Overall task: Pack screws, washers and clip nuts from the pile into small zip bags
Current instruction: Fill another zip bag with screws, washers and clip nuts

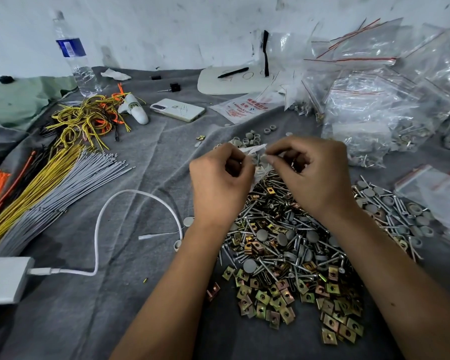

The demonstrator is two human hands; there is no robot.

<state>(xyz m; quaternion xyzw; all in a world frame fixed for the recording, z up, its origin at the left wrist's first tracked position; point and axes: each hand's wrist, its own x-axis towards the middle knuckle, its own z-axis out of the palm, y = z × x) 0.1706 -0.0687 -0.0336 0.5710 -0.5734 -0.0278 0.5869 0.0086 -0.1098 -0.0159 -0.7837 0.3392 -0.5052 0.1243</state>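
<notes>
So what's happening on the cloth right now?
A person is bagging hardware. Both hands, the left hand and right hand, pinch a small zip bag held above the pile of screws, washers and clip nuts. Filled bags are heaped at the far right. A phone and a water bottle lie farther back.

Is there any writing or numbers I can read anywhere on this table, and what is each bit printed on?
"5号" in blue, and below it what looks like "140mm×10…": on the white packet of zip bags.
Red characters on the same packet: too blurred to read.
Blue label on the water bottle: too small to read.
Handwritten marks on the white board under the pen: possibly digits, not legible.
Drawing on the phone: no words.
</notes>
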